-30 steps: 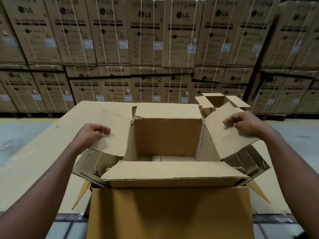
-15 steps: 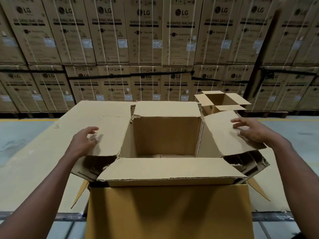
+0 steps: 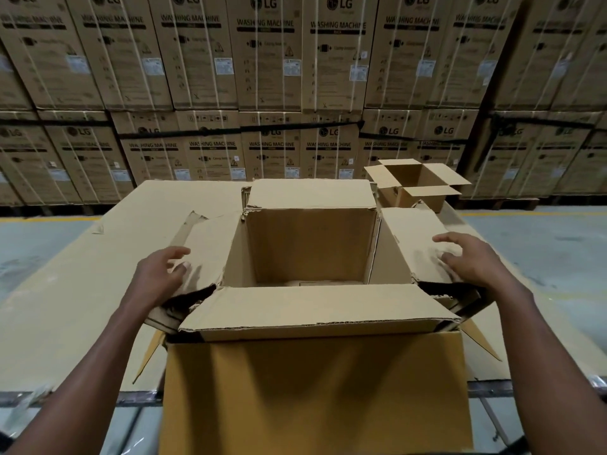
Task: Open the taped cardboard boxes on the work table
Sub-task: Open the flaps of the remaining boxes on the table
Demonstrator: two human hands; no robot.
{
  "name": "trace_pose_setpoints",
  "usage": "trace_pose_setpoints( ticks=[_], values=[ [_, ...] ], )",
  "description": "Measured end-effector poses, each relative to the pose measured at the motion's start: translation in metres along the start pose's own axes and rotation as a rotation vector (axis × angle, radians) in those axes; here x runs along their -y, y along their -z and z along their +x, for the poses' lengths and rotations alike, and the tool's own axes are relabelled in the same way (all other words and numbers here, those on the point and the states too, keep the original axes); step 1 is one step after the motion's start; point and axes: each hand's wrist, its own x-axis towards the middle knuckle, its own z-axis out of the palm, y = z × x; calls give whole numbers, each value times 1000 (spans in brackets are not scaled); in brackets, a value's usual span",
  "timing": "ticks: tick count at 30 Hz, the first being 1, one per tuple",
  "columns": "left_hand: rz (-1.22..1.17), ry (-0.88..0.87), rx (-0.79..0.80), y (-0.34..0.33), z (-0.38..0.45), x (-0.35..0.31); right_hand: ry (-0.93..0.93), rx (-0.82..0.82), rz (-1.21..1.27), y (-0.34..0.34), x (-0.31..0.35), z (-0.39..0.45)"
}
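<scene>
I see a wall of stacked washing-machine cartons (image 3: pixel 269 60) filling twelve o'clock, beyond the cardboard-covered surface (image 3: pixel 82 290). The big box (image 3: pixel 312 389) sits dead centre at six o'clock, already open, all four flaps folded out. My left hand (image 3: pixel 161 274) hovers at nine o'clock over the left flap (image 3: pixel 203 251), fingers spread and loose, holding nothing; my right hand (image 3: pixel 469 261) mirrors it at three o'clock over the right flap (image 3: pixel 414 241). I judge the torn, creased flaps may spring back or rip if pressed hard. A smaller open box (image 3: pixel 417 185) stands at one o'clock, well apart.
</scene>
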Motion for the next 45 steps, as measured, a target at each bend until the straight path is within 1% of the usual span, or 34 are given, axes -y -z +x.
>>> trace_pose_setpoints(
  ticks=[2,6,10,16,20,23,25,26,29,31,35,38,41,45],
  values=[
    [-67,-50,-13,7,-7,-23,35,-25,78,4,8,-14],
    [-172,-158,-1,20,-24,-79,75,-6,209,11,26,-48],
    [-225,-289,34,20,-42,-130,112,-138,422,20,32,-87],
    [-299,-385,189,-18,-67,-191,73,-365,722,10,11,-143],
    [-361,-502,294,-50,-99,-237,11,-505,853,1,-10,-188],
    [-465,-610,405,-75,-135,-275,-28,-516,905,-7,-32,-223],
    [-526,-696,501,-94,-163,-299,-108,-523,935,-13,-49,-245],
    [-564,-709,564,-106,-177,-310,-156,-531,949,-16,-59,-255],
    [-643,-699,738,-150,-222,-336,-259,-551,962,-21,-93,-277],
    [-687,-661,796,-178,-246,-341,-294,-540,969,-19,-110,-287],
    [-786,-383,928,-248,-302,-356,-378,-585,953,4,-169,-300],
    [-766,-271,1008,-307,-327,-370,-448,-591,929,24,-222,-304],
    [-764,-160,1003,-358,-339,-387,-498,-522,868,46,-276,-299],
    [-788,-58,955,-413,-345,-406,-558,-487,850,65,-332,-277]
  ],
)
